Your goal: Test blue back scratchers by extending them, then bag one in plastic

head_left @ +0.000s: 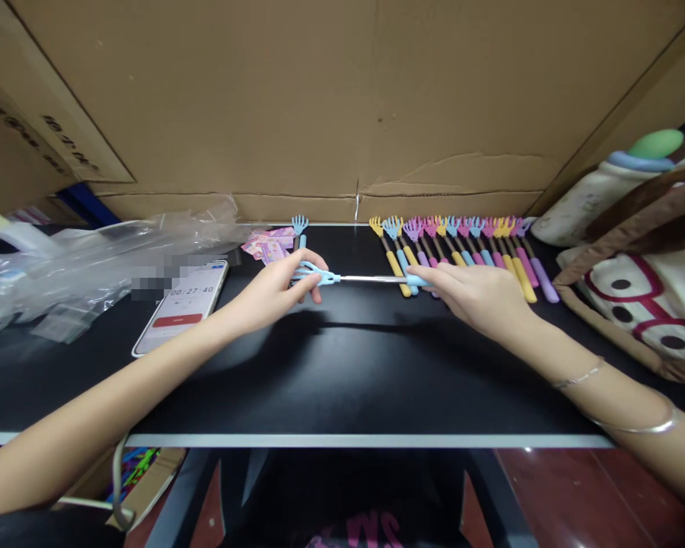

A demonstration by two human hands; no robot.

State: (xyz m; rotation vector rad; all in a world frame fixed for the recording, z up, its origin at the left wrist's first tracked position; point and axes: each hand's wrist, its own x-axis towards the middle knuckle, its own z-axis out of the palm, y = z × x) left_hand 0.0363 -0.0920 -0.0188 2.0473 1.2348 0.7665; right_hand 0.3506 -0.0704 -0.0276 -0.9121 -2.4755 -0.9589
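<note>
A blue back scratcher (354, 278) with a thin metal telescopic rod is stretched out sideways above the black table (342, 365). My left hand (274, 291) pinches its blue claw-shaped head. My right hand (479, 293) is closed round its blue handle. Behind my right hand lies a row of several back scratchers (468, 247) with yellow, blue, pink and purple handles, claws pointing to the back. One more blue back scratcher (300, 228) lies alone near the back edge.
A phone (183, 304) showing a timer lies at the left, beside crumpled clear plastic bags (91, 251). Small pink packets (268, 245) sit behind my left hand. A cardboard wall (342, 99) closes the back. A cloth bag (639, 289) stands at the right.
</note>
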